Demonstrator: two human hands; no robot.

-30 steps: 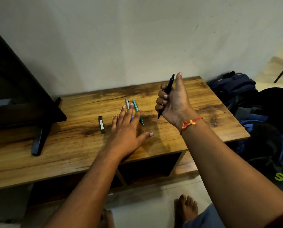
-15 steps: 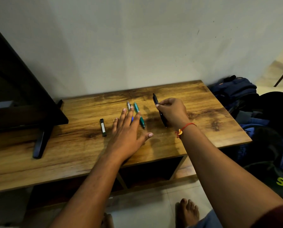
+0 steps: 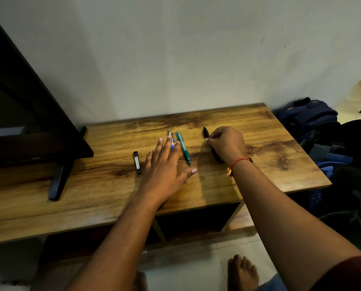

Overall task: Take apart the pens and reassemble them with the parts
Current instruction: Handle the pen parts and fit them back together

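Head: right hand [image 3: 228,143] around black pen [image 3: 206,133]

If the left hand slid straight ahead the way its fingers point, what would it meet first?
Probably the blue-and-white pen, which pokes out past the fingertips of the left hand; whether they touch it is unclear. Beyond that lies bare wooden table, then the wall.

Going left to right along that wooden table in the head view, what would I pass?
TV foot → small black case → left hand → teal pen → black pen, pinched by the right hand → bags beside the table.
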